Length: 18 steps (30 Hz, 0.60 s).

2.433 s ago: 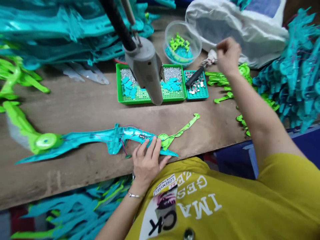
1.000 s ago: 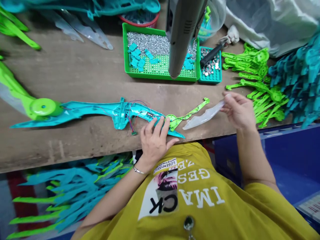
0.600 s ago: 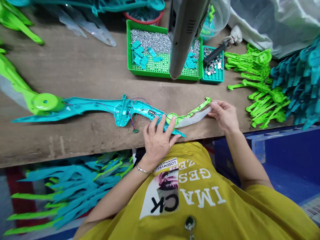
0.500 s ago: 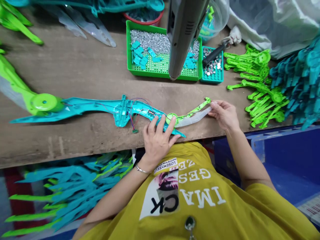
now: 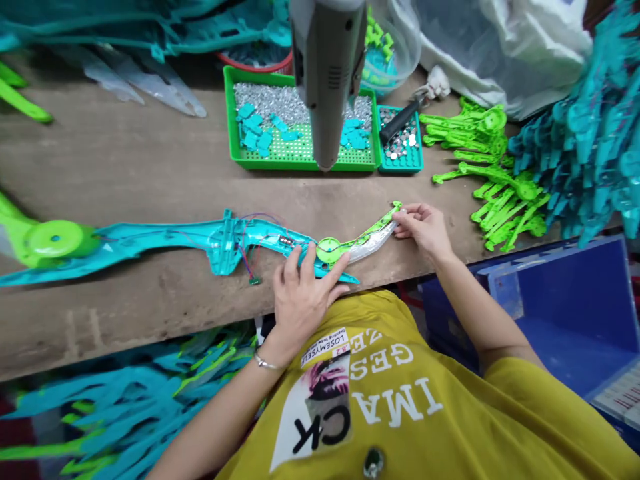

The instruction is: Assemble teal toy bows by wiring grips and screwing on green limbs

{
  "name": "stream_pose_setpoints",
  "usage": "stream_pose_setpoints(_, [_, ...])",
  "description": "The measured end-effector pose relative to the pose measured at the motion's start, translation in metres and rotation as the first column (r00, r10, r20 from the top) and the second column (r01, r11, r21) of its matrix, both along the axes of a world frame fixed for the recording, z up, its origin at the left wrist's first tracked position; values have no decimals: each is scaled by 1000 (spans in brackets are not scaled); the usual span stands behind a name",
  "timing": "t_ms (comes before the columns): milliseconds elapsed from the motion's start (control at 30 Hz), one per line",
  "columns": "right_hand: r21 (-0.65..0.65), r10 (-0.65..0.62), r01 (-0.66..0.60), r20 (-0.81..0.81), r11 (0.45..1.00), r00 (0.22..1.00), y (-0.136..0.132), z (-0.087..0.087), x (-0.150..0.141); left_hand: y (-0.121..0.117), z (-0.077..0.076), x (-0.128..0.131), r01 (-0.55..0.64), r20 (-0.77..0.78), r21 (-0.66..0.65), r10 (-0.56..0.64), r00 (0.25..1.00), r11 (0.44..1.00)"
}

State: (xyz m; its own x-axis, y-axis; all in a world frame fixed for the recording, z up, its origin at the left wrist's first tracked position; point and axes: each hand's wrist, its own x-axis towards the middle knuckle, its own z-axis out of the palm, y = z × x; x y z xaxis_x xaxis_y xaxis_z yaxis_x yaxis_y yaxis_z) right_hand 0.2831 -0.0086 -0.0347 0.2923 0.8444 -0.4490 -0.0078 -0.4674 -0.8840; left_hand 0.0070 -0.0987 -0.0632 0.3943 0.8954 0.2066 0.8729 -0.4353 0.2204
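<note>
A turquoise toy bow body [image 5: 155,241] lies hollow side up along the bench, wires running through it. At its right end is a lime green limb [image 5: 373,233] with a round hub. A translucent strip [image 5: 371,245] sits along that limb's near side. My left hand [image 5: 306,290] lies over the body beside the hub, fingers stretched out and resting on it. My right hand [image 5: 425,230] is closed in a pinch on the strip's outer end, near the limb's tip. Wires lead to a small green circuit board [image 5: 255,281] at the body's near edge.
A green tray [image 5: 300,163] holds screws and turquoise pieces; a teal tray [image 5: 417,163] holds metal discs and a black-handled tool [image 5: 399,123]. A grey tool column [image 5: 327,93] hangs overhead. Green limbs [image 5: 500,193] pile up at right, above a blue bin [image 5: 575,300].
The view has shifted, so the bench things appear farther left. The translucent strip now lies closer against the green limb, with my right hand still at its end. My left hand stays on the body.
</note>
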Motion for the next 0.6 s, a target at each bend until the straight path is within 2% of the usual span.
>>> stream_pose_setpoints(233, [-39, 9, -9, 0, 999, 1000, 7, 10, -1, 1, 2, -1, 3, -29, -17, -3, 1000, 1000])
stream_pose_setpoints(467, [-199, 70, -61, 37, 978, 997, 21, 20, -1, 3, 1, -3, 37, -143, 132, -17, 990, 991])
stream_pose_setpoints(600, [-260, 159, -144, 41, 955, 986, 32, 20, 4, 3, 0, -3, 38, -151, 160, -14, 989, 986])
